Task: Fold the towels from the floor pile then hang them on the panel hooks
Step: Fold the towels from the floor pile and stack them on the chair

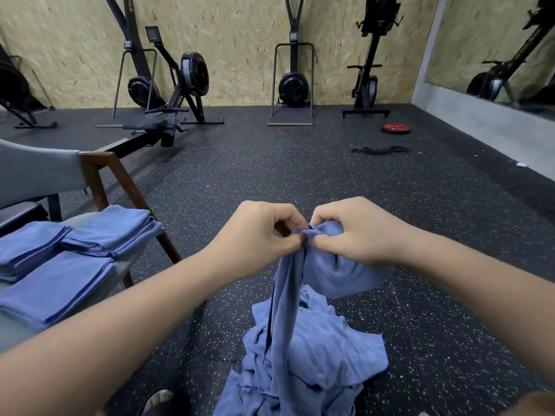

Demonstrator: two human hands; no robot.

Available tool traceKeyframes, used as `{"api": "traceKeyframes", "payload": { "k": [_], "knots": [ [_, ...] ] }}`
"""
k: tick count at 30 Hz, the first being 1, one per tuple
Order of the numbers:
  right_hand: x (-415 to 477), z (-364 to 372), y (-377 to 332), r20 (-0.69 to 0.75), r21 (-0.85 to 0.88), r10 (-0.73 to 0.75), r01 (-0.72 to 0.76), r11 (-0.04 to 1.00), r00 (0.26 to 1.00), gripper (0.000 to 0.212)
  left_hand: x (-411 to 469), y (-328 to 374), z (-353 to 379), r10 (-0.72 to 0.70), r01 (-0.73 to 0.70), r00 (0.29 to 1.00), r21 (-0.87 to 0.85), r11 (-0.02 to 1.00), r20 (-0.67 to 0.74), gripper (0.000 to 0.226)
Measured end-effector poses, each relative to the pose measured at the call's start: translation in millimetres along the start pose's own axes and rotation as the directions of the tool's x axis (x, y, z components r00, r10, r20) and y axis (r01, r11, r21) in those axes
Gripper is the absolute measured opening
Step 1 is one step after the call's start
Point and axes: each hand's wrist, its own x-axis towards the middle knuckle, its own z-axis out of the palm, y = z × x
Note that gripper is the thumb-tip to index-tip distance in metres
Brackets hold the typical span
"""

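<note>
A blue towel (339, 271) hangs in front of me, lifted above the floor. My left hand (258, 235) and my right hand (357, 232) sit close together and both pinch its top edge, with the cloth bunched under the right hand and a long strip trailing down. Below it a crumpled pile of blue towels (315, 358) lies on the dark speckled floor. Three folded blue towels (75, 259) rest on the seat of a chair (99, 181) at my left. No panel hooks are in view.
Exercise machines (180, 82) line the plywood back wall, with a rowing rail (141, 136) stretching toward the chair. A red weight plate (395, 128) and a black strap (380, 150) lie on the floor at the right. My foot (157, 400) shows at the bottom.
</note>
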Motion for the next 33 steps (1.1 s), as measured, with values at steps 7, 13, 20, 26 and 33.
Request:
{"api": "traceKeyframes", "payload": {
  "k": [7,13,20,26,33],
  "knots": [
    [2.9,2.0,0.5,-0.047,0.074,0.025,-0.022,0.997,0.999,0.015,-5.9,0.6,17.0,-0.150,0.147,0.988,-0.114,0.983,-0.022,0.013],
    [3.0,-11.3,-0.8,-0.134,0.120,0.070,-0.054,0.991,0.989,0.020,-12.4,-10.8,42.9,-0.323,0.341,0.940,-0.233,0.911,0.113,0.015],
    [-3.5,-33.7,9.0,-0.184,0.052,0.098,-0.090,0.995,0.978,0.016,-9.3,-41.8,47.3,-0.335,0.341,0.940,-0.101,0.935,0.068,0.017],
    [-7.0,-48.2,26.7,-0.261,0.009,0.161,-0.165,0.986,0.952,0.018,-8.0,-71.2,37.3,-0.348,0.347,0.937,0.024,0.938,0.046,0.015],
    [-10.2,-43.3,40.7,-0.244,0.009,0.217,-0.222,0.975,0.945,0.017,-7.2,-89.5,21.7,-0.364,0.357,0.931,0.131,0.925,0.036,0.014]
  ]
}}
